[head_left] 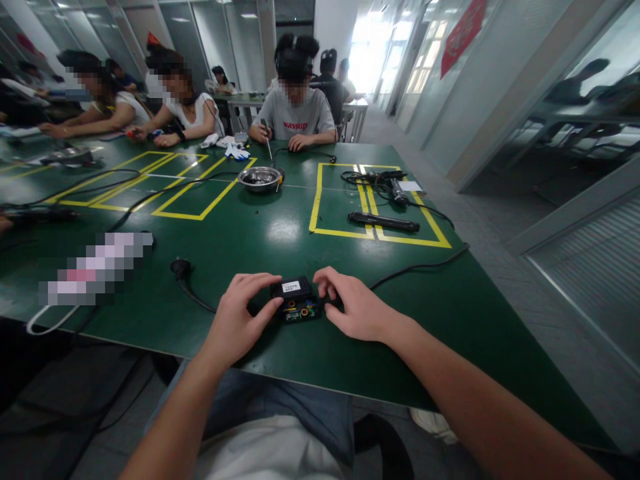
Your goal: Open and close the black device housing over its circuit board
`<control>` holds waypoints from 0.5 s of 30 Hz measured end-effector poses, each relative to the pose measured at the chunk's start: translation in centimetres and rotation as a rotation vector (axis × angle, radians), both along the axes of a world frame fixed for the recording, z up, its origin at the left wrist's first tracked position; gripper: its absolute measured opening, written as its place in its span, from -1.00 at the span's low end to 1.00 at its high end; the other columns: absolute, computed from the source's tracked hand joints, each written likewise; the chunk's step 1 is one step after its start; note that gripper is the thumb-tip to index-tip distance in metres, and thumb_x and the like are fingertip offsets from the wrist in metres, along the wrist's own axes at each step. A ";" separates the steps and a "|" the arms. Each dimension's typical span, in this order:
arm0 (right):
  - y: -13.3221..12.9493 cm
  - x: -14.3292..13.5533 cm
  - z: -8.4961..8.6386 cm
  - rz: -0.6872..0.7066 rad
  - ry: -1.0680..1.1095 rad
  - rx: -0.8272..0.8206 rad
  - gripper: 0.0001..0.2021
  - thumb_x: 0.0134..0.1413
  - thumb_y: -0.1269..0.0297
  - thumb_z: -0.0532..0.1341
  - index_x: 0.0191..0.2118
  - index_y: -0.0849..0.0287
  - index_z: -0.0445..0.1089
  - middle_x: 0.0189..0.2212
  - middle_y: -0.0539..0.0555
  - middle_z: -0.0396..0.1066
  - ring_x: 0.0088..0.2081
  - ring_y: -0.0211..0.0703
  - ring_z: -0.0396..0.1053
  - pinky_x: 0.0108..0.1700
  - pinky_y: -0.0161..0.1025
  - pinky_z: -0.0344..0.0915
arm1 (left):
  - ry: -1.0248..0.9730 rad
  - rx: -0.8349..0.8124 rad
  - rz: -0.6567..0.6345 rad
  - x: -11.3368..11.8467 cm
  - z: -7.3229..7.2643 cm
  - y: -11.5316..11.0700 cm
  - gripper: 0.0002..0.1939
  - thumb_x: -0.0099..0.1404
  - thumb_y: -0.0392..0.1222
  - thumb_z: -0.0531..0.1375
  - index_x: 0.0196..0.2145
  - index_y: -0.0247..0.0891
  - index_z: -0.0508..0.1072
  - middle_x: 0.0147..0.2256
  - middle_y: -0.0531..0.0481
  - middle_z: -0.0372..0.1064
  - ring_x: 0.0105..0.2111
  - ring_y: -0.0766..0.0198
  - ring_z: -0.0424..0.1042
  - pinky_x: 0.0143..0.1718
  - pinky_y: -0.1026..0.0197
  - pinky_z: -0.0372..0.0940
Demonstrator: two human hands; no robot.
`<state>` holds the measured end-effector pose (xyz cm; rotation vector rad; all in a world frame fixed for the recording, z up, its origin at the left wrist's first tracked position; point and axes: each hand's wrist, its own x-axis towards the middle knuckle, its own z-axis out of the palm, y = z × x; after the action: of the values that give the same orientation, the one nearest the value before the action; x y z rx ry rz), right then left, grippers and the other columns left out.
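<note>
A black adapter-like case (296, 287) with a white label lies on the green table, with an exposed circuit board (300, 311) showing along its near side. Copper-coloured coils are visible on the board. My left hand (245, 310) grips the left end of the case between thumb and fingers. At the right end, my right hand (357, 307) is curled, its thumb and fingertips close together beside the case. Whatever lies between those fingertips is too dark to make out. A black cord (420, 268) runs up to my right hand, and a cord with a plug (181, 268) leads toward my left.
A metal bowl (260, 179) with small parts stands farther back. Inside yellow tape lines lie a black bar-shaped tool (384, 222) and a corded tool (397, 193). A blurred pale object (97, 267) lies at left. Across the table, a person (300, 107) holds a screwdriver (268, 139).
</note>
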<state>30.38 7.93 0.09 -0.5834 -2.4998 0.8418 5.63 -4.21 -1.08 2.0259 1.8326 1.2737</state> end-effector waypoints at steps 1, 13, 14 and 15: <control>0.0 0.1 0.1 0.015 0.007 -0.006 -0.51 0.01 0.52 0.25 0.08 0.08 0.27 -0.19 0.01 0.43 -0.27 -0.12 0.38 -0.15 -0.15 0.31 | -0.007 0.011 -0.051 0.0 0.1 -0.2 -0.71 0.50 -0.08 0.32 0.11 -0.12 0.65 0.00 -0.12 0.65 0.03 0.01 0.55 0.11 -0.04 0.49; 0.0 0.0 0.1 0.068 0.023 0.035 -0.78 0.17 0.34 0.44 -0.08 0.13 0.50 -0.13 0.10 0.50 -0.14 -0.05 0.49 -0.04 -0.09 0.44 | 0.099 -0.039 -0.241 0.8 0.9 -0.5 -0.75 0.44 -0.24 0.33 0.04 -0.12 0.67 -0.06 -0.10 0.60 -0.04 0.07 0.51 0.01 0.04 0.45; 0.1 0.0 0.1 0.071 0.025 0.036 -0.79 0.18 0.34 0.45 -0.08 0.13 0.51 -0.13 0.11 0.51 -0.13 -0.04 0.50 -0.03 -0.08 0.44 | 0.101 -0.044 -0.241 0.7 0.8 -0.5 -0.76 0.44 -0.23 0.33 0.04 -0.12 0.67 -0.06 -0.09 0.60 -0.04 0.07 0.51 0.00 0.04 0.45; 0.2 0.0 0.1 0.074 0.025 0.041 -0.79 0.19 0.33 0.45 -0.08 0.13 0.52 -0.13 0.11 0.52 -0.12 -0.03 0.51 -0.01 -0.07 0.45 | 0.100 -0.049 -0.243 0.7 0.7 -0.5 -0.76 0.45 -0.22 0.34 0.04 -0.12 0.67 -0.07 -0.09 0.60 -0.05 0.08 0.51 -0.01 0.04 0.45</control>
<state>30.37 8.11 0.19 -0.4671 -2.5226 0.8181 6.31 -4.67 -0.37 2.2393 1.5773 1.0698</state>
